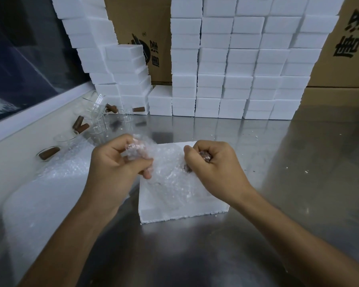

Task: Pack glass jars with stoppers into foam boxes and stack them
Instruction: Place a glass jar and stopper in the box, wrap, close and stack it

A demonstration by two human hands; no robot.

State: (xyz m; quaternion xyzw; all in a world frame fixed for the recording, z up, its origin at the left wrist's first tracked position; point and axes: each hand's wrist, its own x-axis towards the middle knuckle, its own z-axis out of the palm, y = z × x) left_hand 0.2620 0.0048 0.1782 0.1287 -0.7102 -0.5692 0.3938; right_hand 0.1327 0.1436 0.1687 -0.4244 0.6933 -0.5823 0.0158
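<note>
My table (257,235) is brushed metal, shiny and reflective. The open box (184,212) on it is white foam, matt and grainy, like the stacked boxes (236,79) behind. I hold clear bubble wrap (170,168), crinkled and glossy. The jars (100,112) at my left are smooth clear glass with matt brown stoppers (50,152). Plain brown cardboard cartons (344,65) stand behind.

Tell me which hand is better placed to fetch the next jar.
Probably the left hand: the loose jars lie at the table's far left, on its side. The right hand is farther away, gripping the bubble wrap over the foam box.
</note>
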